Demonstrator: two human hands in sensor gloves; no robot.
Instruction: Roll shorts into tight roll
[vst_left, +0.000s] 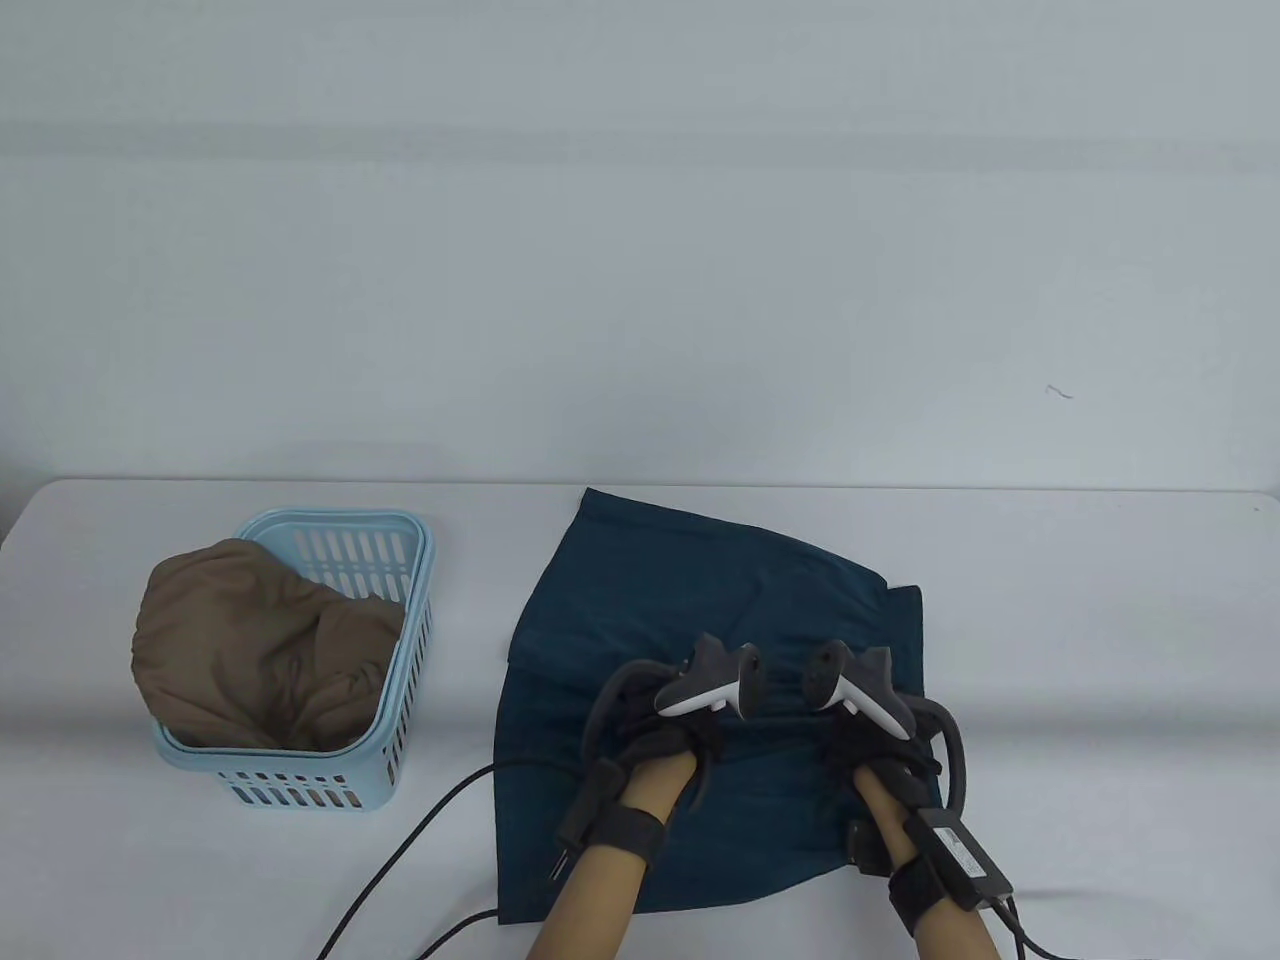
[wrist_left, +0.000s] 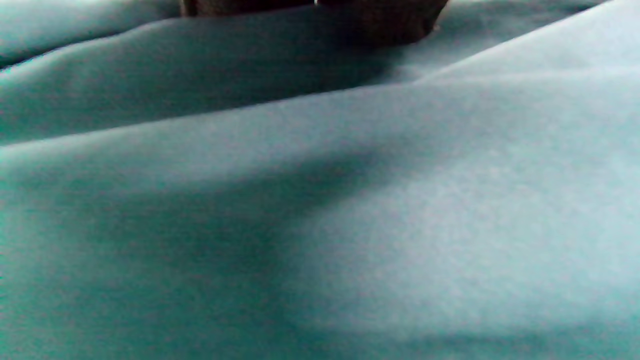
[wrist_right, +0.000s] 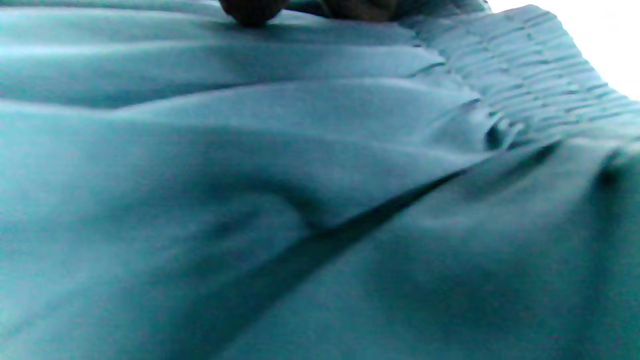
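Observation:
Dark teal shorts lie spread flat on the white table, folded double. Both gloved hands rest on the middle of the cloth, side by side. My left hand sits left of centre, my right hand near the right edge. The trackers hide the fingers in the table view. In the left wrist view dark fingertips touch the smooth shorts. In the right wrist view a fingertip presses the shorts beside the ribbed waistband. No cloth is bunched in either hand.
A light blue plastic basket stands at the left with a brown garment stuffed in it. Black cables trail over the table's front edge from both wrists. A pale wall rises behind the table.

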